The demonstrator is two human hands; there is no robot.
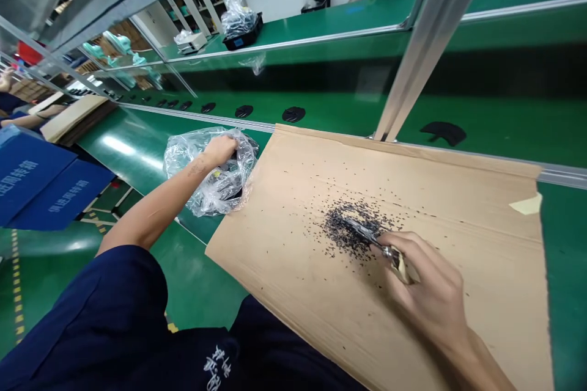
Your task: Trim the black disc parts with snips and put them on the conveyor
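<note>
My left hand reaches into the mouth of a clear plastic bag at the left edge of the cardboard. Its fingers are curled down, and what they grip is hidden; dark parts show through the film. In my right hand is a pair of metal pliers with pale handles, held low over the cardboard sheet. The jaws point at a heap of tiny black bits, which spread thinly outward from the middle.
Flat black parts lie in a row along the green belt behind the bench. A metal post rises at the cardboard's back edge. Blue boxes stand at left, near another person's arm. A black tray sits on the shelf.
</note>
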